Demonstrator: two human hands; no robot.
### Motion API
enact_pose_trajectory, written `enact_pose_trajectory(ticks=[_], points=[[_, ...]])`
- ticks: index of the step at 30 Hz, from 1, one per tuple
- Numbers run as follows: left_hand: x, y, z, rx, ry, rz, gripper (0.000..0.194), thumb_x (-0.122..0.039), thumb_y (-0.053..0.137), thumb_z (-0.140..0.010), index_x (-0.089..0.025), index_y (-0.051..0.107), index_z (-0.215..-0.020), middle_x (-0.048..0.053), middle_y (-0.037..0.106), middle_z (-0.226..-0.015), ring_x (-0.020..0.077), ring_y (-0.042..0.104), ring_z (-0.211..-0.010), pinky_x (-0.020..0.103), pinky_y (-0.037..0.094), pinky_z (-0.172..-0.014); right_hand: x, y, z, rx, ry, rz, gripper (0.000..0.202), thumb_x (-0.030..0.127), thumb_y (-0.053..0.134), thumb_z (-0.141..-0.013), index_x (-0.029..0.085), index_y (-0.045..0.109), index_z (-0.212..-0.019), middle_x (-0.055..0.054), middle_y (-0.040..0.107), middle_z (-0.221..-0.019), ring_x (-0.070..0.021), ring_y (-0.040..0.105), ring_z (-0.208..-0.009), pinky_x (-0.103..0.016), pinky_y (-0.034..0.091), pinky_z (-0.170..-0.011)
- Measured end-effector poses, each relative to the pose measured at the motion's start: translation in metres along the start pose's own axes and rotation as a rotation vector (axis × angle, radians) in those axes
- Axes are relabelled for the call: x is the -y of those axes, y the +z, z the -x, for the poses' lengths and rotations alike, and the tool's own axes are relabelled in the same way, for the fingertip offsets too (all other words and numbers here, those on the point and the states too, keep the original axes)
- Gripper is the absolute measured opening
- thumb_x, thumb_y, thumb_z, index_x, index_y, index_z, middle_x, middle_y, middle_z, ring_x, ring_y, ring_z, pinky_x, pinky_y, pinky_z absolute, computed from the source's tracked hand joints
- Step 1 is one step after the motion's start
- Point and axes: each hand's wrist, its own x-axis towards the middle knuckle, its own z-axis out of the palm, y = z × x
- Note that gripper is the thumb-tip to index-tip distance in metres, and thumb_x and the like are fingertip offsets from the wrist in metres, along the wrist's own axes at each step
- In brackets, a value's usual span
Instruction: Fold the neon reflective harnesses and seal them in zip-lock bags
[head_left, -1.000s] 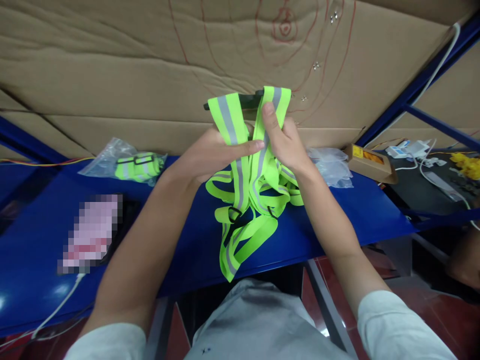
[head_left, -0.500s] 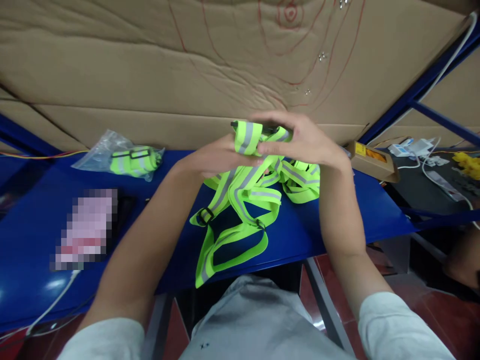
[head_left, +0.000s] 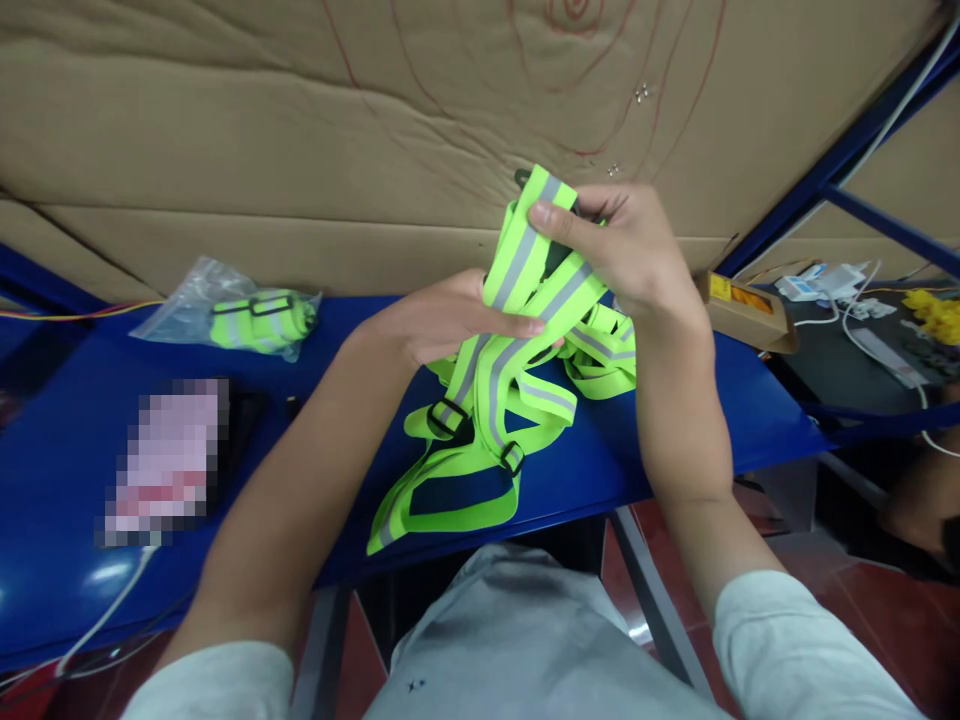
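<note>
Fluorescent yellow-green flat fabric straps (head_left: 502, 258), patterned with a single grey lengthwise stripe (head_left: 517, 268); black rectangular buckle (head_left: 513, 460); deep-blue glossy flat tabletop (head_left: 600, 455); tan creased cardboard panel (head_left: 210, 150), marked with roughly concentric red curves (head_left: 576, 10); pale grey-green short fabric sleeve (head_left: 780, 630).

I have the straps (head_left: 497, 378) over the table (head_left: 60, 450): to their left, a bag (head_left: 169, 312) with a bundle (head_left: 262, 325) inside, and a cabled device (head_left: 169, 450); to their right, a box (head_left: 742, 320); behind them, cardboard (head_left: 225, 150).

White cable (head_left: 148, 562) left; small carton (head_left: 739, 322) right; red-marked cardboard panel (head_left: 225, 150) behind blue table (head_left: 757, 410).
</note>
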Motion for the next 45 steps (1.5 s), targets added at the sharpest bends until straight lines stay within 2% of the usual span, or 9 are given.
enact_pose_trajectory(ticks=[4,9,15,19,23,28,34,40,45], points=[[0.001,0.005,0.002,0.016,0.033,-0.053,0.044,-0.028,0.090,-0.077,-0.018,0.077,-0.119,0.009,0.082,-0.109,0.0285,0.078,-0.101,0.041,0.064,-0.090,-0.002,0.002,-0.003,0.135,0.108,-0.143,0.050,0.058,0.092,-0.070,0.021,0.071,-0.095,0.001,0.073,-0.083,-0.0106,0.063,-0.070,-0.025,0.049,-0.063],[0.000,0.005,0.002,-0.108,0.078,-0.136,0.035,-0.027,0.089,-0.076,-0.015,0.079,-0.107,0.010,0.081,-0.105,0.0288,0.078,-0.099,0.042,0.062,-0.092,-0.007,0.007,-0.004,0.009,-0.189,0.276,0.030,0.047,0.078,-0.090,0.021,0.072,-0.102,-0.001,0.073,-0.089,-0.0118,0.061,-0.075,-0.029,0.046,-0.069],[0.001,-0.005,0.001,-0.171,0.192,-0.141,0.042,-0.024,0.091,-0.072,-0.017,0.077,-0.111,0.005,0.080,-0.106,0.0295,0.075,-0.112,0.044,0.059,-0.102,0.006,0.017,0.012,0.338,-0.309,0.555,0.044,0.055,0.051,-0.107,0.017,0.074,-0.104,-0.004,0.076,-0.104,-0.0179,0.066,-0.096,-0.031,0.047,-0.088],[0.001,-0.005,-0.001,-0.171,0.149,-0.032,0.035,-0.022,0.095,-0.069,-0.016,0.077,-0.098,0.004,0.079,-0.099,0.0263,0.077,-0.099,0.042,0.061,-0.095,0.009,0.019,0.011,0.235,-0.282,0.672,0.045,0.058,0.062,-0.101,0.015,0.072,-0.102,-0.005,0.075,-0.100,-0.0177,0.064,-0.091,-0.029,0.045,-0.084],[0.003,0.000,-0.002,0.006,0.038,0.111,0.042,-0.032,0.091,-0.078,-0.016,0.075,-0.113,0.011,0.080,-0.103,0.0299,0.079,-0.095,0.046,0.063,-0.089,0.011,0.009,0.007,0.087,-0.270,0.611,0.046,0.063,0.062,-0.100,0.020,0.069,-0.084,-0.002,0.071,-0.082,-0.0152,0.057,-0.075,-0.029,0.044,-0.072],[-0.003,0.003,0.004,0.091,0.052,-0.159,0.032,-0.037,0.086,-0.085,-0.015,0.078,-0.106,0.011,0.081,-0.095,0.0270,0.078,-0.089,0.036,0.060,-0.085,0.018,-0.003,0.014,0.052,-0.129,0.374,0.057,0.069,0.060,-0.097,0.022,0.063,-0.064,0.000,0.057,-0.062,-0.0128,0.050,-0.057,-0.028,0.037,-0.054],[-0.010,0.003,0.009,0.141,0.043,-0.221,0.030,-0.036,0.083,-0.087,-0.015,0.076,-0.108,0.011,0.082,-0.103,0.0255,0.078,-0.093,0.033,0.061,-0.084,0.008,0.000,0.007,0.211,0.033,-0.032,0.038,0.063,0.069,-0.093,0.026,0.070,-0.086,-0.002,0.073,-0.087,-0.0175,0.067,-0.074,-0.032,0.053,-0.067],[0.000,0.002,0.001,-0.005,0.137,-0.197,0.035,-0.037,0.085,-0.083,-0.019,0.078,-0.112,0.009,0.082,-0.111,0.0289,0.078,-0.103,0.037,0.061,-0.092,-0.002,0.009,0.001,0.067,-0.221,0.373,0.027,0.040,0.059,-0.103,0.019,0.073,-0.110,-0.008,0.077,-0.113,-0.0208,0.071,-0.106,-0.035,0.052,-0.094],[0.005,-0.002,-0.002,-0.112,0.194,-0.163,0.030,-0.035,0.084,-0.082,-0.018,0.079,-0.107,0.008,0.081,-0.110,0.0286,0.076,-0.108,0.042,0.057,-0.100,-0.001,0.019,0.011,0.281,-0.282,0.502,0.043,0.054,0.050,-0.107,0.021,0.071,-0.127,-0.008,0.074,-0.130,-0.0277,0.067,-0.125,-0.042,0.047,-0.110]])
